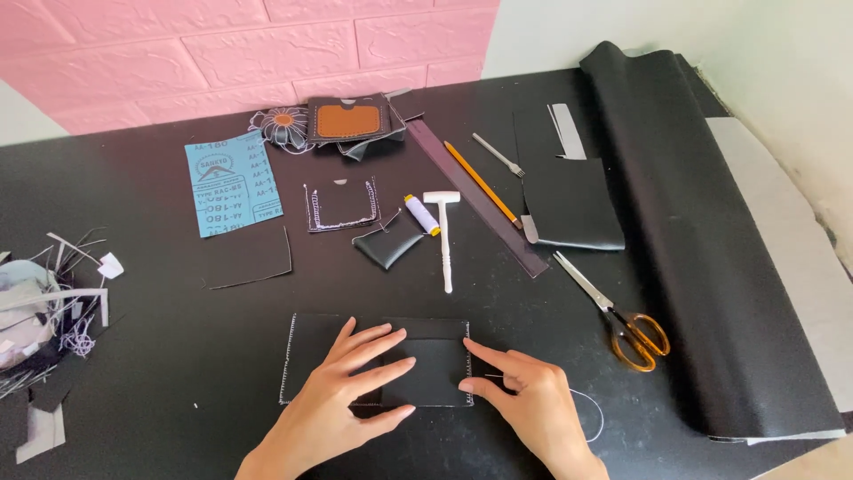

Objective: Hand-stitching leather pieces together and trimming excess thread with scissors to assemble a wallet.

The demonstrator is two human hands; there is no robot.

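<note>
A black leather piece with white stitching along its edges lies flat at the near middle of the black table. My left hand rests flat on its left half with fingers spread. At the piece's right edge, my right hand touches it with the fingertips, thumb and forefinger close together. A thin white thread curls out from under my right hand.
Beyond the piece lie a white mallet, a thread spool, a folded black leather scrap, a stitched pocket piece, blue sandpaper, a dark ruler, a pencil and orange-handled scissors. A black leather roll fills the right. Scraps pile at left.
</note>
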